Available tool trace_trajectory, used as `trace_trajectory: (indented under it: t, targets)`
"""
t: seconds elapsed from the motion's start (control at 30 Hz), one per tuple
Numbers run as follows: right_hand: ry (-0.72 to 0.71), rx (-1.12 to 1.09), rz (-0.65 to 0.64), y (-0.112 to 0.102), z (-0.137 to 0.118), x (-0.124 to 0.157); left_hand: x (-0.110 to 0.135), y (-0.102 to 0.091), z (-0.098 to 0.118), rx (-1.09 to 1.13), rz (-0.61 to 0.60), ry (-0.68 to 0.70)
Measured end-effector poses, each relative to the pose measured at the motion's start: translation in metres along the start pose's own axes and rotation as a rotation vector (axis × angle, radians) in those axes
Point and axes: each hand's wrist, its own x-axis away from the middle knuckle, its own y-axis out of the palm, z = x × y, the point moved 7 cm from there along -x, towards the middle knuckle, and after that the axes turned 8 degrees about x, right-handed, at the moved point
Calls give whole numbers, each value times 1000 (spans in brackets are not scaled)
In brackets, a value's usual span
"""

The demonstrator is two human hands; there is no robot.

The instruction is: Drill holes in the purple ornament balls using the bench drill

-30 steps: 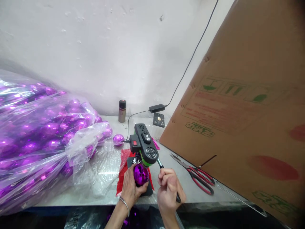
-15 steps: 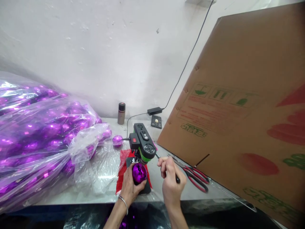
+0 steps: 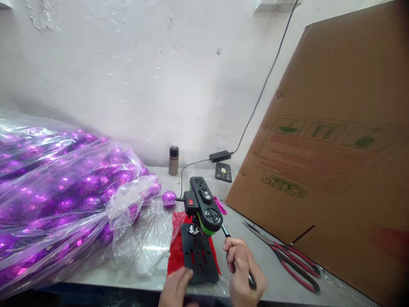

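A small black and green bench drill (image 3: 203,206) stands on its slotted black base plate (image 3: 198,256), which lies on a red cloth (image 3: 179,243). My right hand (image 3: 244,273) is closed round the drill's lever handle (image 3: 225,233) at the machine's right side. My left hand (image 3: 175,290) is at the bottom edge, just in front of the base plate; only its back shows and its fingers are hidden. Nothing lies on the base plate under the chuck. A loose purple bauble (image 3: 168,198) rests on the table behind the drill.
A big clear plastic bag of shiny purple baubles (image 3: 57,200) fills the left side. Red-handled scissors (image 3: 287,260) lie to the right. A large cardboard box (image 3: 332,153) leans at the right. A small bottle (image 3: 173,160), a power adapter (image 3: 220,156) and a black remote (image 3: 223,172) sit near the wall.
The purple bauble that my left hand held under the chuck is gone from the base plate, and that hand has dropped to the bottom edge. My right hand still grips the lever.
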Motion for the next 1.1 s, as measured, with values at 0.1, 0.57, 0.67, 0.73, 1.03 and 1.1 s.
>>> trace_trajectory:
  t: [0.1, 0.57, 0.67, 0.73, 1.03, 1.1]
  targets:
    - [-10, -8, -10, 1, -5, -4, -94, -17, -41, 88, 83, -262]
    - [-34, -13, -21, 0, -4, -4, -208, -20, -94, 459, 86, -595]
    - [-6, -13, -34, 2, -8, -6, -167, -29, -86, 619, 87, -709]
    - [14, -26, -15, 2, -13, -10, -139, -30, -76, 783, 63, -789]
    - [120, 18, -52, 7, -31, -35, -70, -3, -40, 1320, 3, -1079]
    - [108, 18, -54, 7, -34, -37, -70, 2, -36, 1197, -33, -1013]
